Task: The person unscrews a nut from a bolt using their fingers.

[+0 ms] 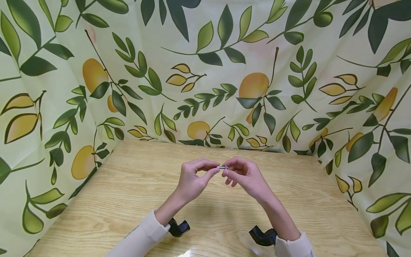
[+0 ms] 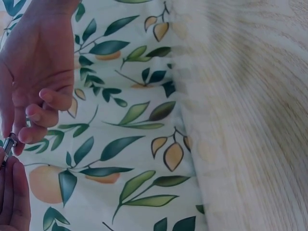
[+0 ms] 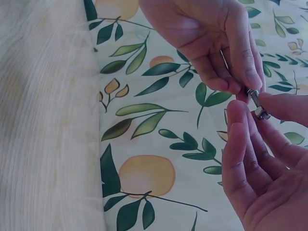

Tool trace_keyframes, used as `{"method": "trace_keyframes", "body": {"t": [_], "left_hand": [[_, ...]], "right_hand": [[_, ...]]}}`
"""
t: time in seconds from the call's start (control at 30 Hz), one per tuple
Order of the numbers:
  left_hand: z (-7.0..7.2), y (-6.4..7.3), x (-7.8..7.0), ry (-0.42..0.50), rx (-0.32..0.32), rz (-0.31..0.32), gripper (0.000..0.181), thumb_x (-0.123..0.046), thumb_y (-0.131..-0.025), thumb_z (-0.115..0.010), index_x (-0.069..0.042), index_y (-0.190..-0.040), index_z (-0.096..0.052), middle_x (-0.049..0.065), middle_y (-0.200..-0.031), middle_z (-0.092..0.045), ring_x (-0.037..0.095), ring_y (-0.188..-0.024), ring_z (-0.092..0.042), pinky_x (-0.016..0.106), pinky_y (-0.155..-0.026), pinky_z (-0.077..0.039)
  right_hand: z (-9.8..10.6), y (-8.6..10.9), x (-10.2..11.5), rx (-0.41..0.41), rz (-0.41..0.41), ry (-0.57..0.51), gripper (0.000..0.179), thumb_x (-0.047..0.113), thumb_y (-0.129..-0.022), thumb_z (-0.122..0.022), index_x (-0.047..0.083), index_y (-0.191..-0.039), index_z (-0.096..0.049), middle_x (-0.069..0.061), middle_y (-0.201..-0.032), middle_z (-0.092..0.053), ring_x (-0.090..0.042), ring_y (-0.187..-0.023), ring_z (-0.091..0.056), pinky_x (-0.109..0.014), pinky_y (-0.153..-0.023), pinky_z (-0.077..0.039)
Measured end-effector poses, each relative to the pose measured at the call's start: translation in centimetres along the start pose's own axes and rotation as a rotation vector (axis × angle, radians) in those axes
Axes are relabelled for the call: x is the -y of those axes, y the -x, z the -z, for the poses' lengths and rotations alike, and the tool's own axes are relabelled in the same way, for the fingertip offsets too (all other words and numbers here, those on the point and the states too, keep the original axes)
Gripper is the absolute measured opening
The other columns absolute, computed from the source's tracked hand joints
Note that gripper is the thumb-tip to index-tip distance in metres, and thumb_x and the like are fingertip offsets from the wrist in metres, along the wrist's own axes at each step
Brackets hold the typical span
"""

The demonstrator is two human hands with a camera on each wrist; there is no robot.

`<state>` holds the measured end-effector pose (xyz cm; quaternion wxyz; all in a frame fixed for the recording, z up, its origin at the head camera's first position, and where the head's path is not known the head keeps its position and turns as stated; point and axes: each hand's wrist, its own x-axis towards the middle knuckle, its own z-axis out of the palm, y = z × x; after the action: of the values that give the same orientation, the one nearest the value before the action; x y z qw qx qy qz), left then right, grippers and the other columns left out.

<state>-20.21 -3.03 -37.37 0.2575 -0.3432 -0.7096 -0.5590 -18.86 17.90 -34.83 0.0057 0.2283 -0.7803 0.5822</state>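
A small shiny metal bolt [image 1: 222, 167] is held between both hands above the table. My left hand [image 1: 194, 178] pinches one end of it between thumb and fingers. At the other end, the thumb and forefinger of my right hand [image 1: 245, 176] grip around a hex-shaped piece [image 3: 261, 113]; whether this is a nut or the bolt's head, I cannot tell. Threads show on the shank in the right wrist view. The right hand's other fingers are loosely bent. In the left wrist view the bolt [image 2: 8, 143] appears at the left edge, partly covered by fingertips.
A light wood-grain table [image 1: 135, 200] lies beneath the hands. Cloth printed with leaves and fruit [image 1: 199, 78] rises behind it and along both sides. Black wrist camera mounts [image 1: 179, 227] stick out inward from both forearms.
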Motion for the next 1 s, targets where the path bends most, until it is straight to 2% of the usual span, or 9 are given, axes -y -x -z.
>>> {"method": "trace_keyframes", "body": {"t": [0.1, 0.37, 0.7, 0.83, 1.0], "left_hand": [[-0.02, 0.01, 0.03, 0.000, -0.003, 0.005, 0.010, -0.006, -0.089, -0.080, -0.004, -0.100, -0.080, 0.007, -0.093, -0.081, 0.015, -0.082, -0.077, 0.027, -0.076, -0.064], [-0.01, 0.00, -0.02, -0.011, -0.013, -0.004, 0.011, -0.003, -0.088, -0.081, -0.003, -0.099, -0.080, 0.007, -0.093, -0.081, 0.015, -0.083, -0.077, 0.027, -0.077, -0.064], [0.13, -0.09, -0.02, -0.009, -0.010, 0.004, 0.011, -0.006, -0.089, -0.080, -0.003, -0.100, -0.080, 0.007, -0.094, -0.081, 0.014, -0.083, -0.077, 0.027, -0.077, -0.064], [0.09, -0.14, -0.08, -0.010, -0.010, 0.001, 0.012, -0.005, -0.089, -0.081, -0.002, -0.100, -0.080, 0.007, -0.094, -0.081, 0.014, -0.084, -0.077, 0.027, -0.077, -0.064], [0.04, -0.15, -0.02, -0.008, -0.010, -0.006, 0.011, -0.007, -0.090, -0.080, -0.002, -0.100, -0.080, 0.008, -0.095, -0.081, 0.014, -0.084, -0.077, 0.027, -0.077, -0.064]], "right_hand": [[-0.04, 0.02, 0.05, -0.017, -0.001, 0.002, 0.024, 0.008, -0.097, -0.070, -0.006, -0.117, -0.065, -0.026, -0.097, -0.070, -0.016, -0.071, -0.073, -0.030, -0.064, -0.061], [0.05, -0.18, -0.03, -0.004, -0.049, 0.044, 0.025, 0.021, -0.104, -0.063, -0.003, -0.110, -0.069, -0.020, -0.095, -0.073, -0.018, -0.072, -0.073, -0.033, -0.065, -0.063], [-0.08, -0.02, 0.04, -0.018, 0.006, -0.010, 0.020, 0.007, -0.099, -0.067, -0.006, -0.114, -0.063, -0.024, -0.098, -0.070, -0.016, -0.072, -0.073, -0.029, -0.064, -0.061], [-0.03, -0.05, 0.11, -0.032, 0.003, 0.005, 0.025, 0.008, -0.096, -0.071, -0.005, -0.116, -0.064, -0.023, -0.096, -0.070, -0.018, -0.072, -0.073, -0.029, -0.063, -0.061], [0.03, -0.20, 0.19, -0.025, -0.016, 0.030, 0.021, 0.013, -0.100, -0.067, -0.005, -0.112, -0.067, -0.023, -0.096, -0.072, -0.020, -0.072, -0.073, -0.031, -0.063, -0.062]]}}
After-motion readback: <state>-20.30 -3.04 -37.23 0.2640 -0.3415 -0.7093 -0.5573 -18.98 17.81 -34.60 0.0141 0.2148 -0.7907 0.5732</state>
